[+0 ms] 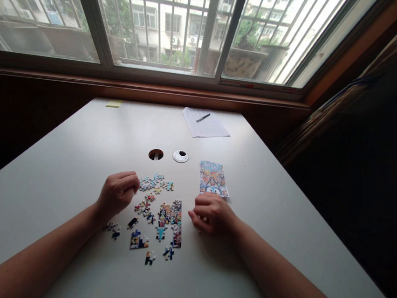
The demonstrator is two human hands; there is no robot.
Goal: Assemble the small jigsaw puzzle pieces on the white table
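Note:
My left hand [119, 190] is curled into a fist beside a cluster of loose light-blue puzzle pieces [152, 182]; whatever its fingers may hold is hidden. Just right of the partly joined jigsaw section [171, 214], my right hand [215, 214] rests with its fingers bent inward. I cannot make out what is in it. The joined section has a straight right edge and a light-blue piece at its lower left. Reddish loose pieces [145, 202] lie between it and my left hand. Nearer me are a dark joined corner [138, 240] and small pieces [150, 257].
A colourful picture sheet [213, 178] lies just beyond my right hand. Farther back are a round table hole [156, 154], its silver cover [180, 156], and paper [206, 125] with a pen [203, 117]. A yellow notepad [114, 104] sits by the far edge.

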